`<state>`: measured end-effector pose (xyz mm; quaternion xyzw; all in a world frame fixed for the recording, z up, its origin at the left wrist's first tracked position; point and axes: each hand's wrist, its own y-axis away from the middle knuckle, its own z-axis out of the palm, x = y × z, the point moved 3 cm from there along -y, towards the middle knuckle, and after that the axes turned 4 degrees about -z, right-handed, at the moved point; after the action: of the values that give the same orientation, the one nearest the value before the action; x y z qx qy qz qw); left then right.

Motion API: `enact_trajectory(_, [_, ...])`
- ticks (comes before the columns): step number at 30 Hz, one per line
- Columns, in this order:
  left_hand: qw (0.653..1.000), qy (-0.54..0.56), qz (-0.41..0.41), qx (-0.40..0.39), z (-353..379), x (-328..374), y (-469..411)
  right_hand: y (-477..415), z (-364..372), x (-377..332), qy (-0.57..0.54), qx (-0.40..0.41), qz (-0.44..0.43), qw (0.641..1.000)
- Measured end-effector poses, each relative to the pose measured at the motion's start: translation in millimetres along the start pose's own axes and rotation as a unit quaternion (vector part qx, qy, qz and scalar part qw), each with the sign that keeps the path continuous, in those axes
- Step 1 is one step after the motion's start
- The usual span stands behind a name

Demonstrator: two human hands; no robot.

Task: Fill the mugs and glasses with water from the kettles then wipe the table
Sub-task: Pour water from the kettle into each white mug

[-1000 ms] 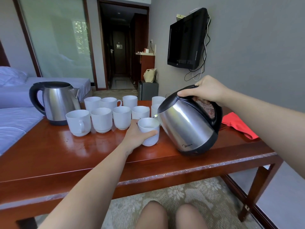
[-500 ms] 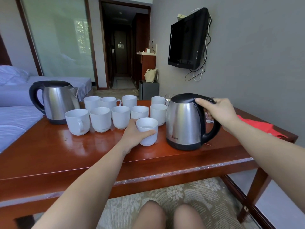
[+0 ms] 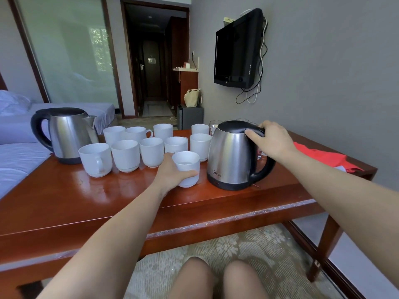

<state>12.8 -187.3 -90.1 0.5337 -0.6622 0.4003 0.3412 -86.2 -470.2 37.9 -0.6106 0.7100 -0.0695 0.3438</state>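
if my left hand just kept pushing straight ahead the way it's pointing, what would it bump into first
The left hand already wraps the front mug. Pushed straight on, that mug would probably meet the mugs behind it, likely this one, though depth is hard to judge.

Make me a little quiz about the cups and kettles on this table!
1. True or false: the steel kettle with the black lid near the right hand stands upright on the red-brown wooden table.
2. Which hand wraps the nearest white ceramic mug? A) left hand B) right hand C) neither
3. Fill the gap: the red cloth lies at the table's far ____ end.

Key: 1 true; 2 A; 3 right.
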Motion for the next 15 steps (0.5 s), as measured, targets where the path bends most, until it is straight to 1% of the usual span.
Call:
enact_trajectory(3, [1.000, 0.000, -0.003, 0.018, -1, 8, 11, 1, -4, -10, 0.044, 0.000, -0.019, 0.999])
enact_trajectory(7, [1.000, -0.011, 0.015, 0.010, -10, 27, 21, 4, -15, -35, 0.043, 0.022, -0.073, 0.996])
enact_trajectory(9, [0.999, -0.013, 0.033, 0.003, -19, 44, 22, 4, -17, -54, 0.008, 0.023, -0.109, 0.994])
enact_trajectory(12, [0.999, 0.011, 0.030, 0.009, -37, 73, 19, -5, -16, -88, -0.060, -0.007, -0.151, 0.987])
enact_trajectory(15, [0.999, 0.009, 0.037, 0.017, -57, 106, 12, -20, -17, -118, -0.104, -0.063, -0.153, 0.981])
